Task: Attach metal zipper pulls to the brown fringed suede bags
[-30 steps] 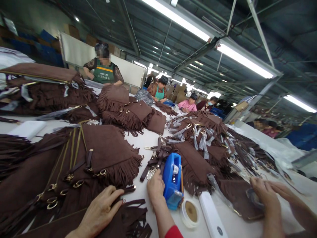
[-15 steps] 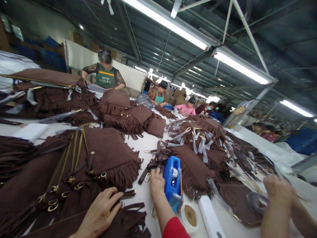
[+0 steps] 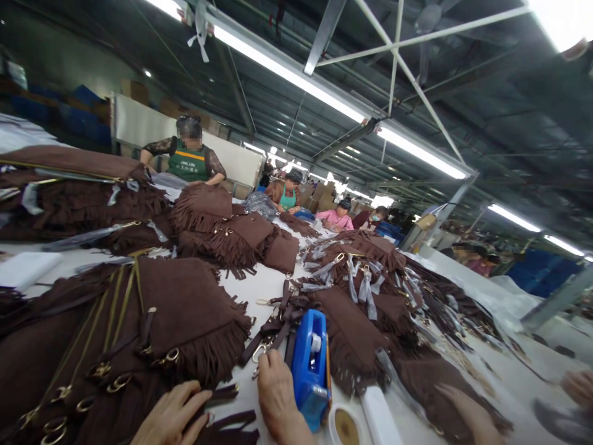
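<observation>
- Left hand (image 3: 173, 417): bottom edge of view, palm down, fingers spread flat on the brown fringed suede bag pieces (image 3: 152, 327). Pressing, not gripping; fingertips near a loose dark strap (image 3: 222, 395).
- Right hand (image 3: 277, 395): low centre, knuckles up, fingers curled over the metal clasp end (image 3: 260, 352) of a bundle of brown straps (image 3: 282, 312) on the white table (image 3: 259, 287). Whether it actually pinches the clasp I cannot tell; fingertips hidden.
- Blue tape dispenser (image 3: 309, 364): upright, just right of the right hand, touching or nearly so.
- Round open tin (image 3: 343, 426) just beside the dispenser's base; white flat block (image 3: 377, 420) next to that.
- More fringed suede bags (image 3: 222, 228) stacked further up the table; another pile (image 3: 365, 272) to the right has plastic-wrapped hardware.
- A co-worker's hand (image 3: 579, 386) at the far right edge, blurred.
- A person in a green apron (image 3: 188, 162) at the far end of the table; more people seated behind.
</observation>
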`<state>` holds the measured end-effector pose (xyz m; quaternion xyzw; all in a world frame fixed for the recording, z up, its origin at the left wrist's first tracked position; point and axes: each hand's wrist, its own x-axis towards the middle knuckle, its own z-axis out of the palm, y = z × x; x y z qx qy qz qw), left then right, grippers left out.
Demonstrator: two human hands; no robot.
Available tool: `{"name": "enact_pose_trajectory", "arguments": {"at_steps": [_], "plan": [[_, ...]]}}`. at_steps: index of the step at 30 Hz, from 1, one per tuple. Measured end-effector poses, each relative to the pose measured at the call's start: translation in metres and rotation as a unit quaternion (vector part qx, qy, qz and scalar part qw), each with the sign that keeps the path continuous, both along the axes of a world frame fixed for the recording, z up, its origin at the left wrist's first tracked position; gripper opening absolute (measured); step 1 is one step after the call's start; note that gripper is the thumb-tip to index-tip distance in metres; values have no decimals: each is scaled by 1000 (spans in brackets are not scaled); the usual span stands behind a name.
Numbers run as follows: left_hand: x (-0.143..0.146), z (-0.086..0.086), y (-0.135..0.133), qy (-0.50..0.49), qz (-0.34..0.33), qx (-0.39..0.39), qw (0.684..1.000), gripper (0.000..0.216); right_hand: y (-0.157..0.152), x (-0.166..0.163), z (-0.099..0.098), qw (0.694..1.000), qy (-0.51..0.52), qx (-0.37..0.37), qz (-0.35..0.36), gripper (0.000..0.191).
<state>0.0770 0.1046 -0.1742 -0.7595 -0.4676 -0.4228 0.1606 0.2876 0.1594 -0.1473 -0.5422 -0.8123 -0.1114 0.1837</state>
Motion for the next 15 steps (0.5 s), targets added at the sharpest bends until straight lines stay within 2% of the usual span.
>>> {"name": "enact_pose_trajectory", "arguments": {"at_steps": [5, 10, 13, 15], "plan": [[3, 9, -7, -11, -14, -54, 998, 22, -19, -12, 23, 989, 113, 10, 93, 14], [2, 8, -6, -38, -25, -44, 998, 20, -37, -23, 59, 967, 208, 0, 144, 23], [5, 19, -10, -121, -44, -72, 989, 19, -50, -30, 67, 950, 270, -19, 158, 28], [11, 36, -15, -228, -57, -168, 957, 26, -58, -34, 64, 940, 298, -40, 158, 30]]}}
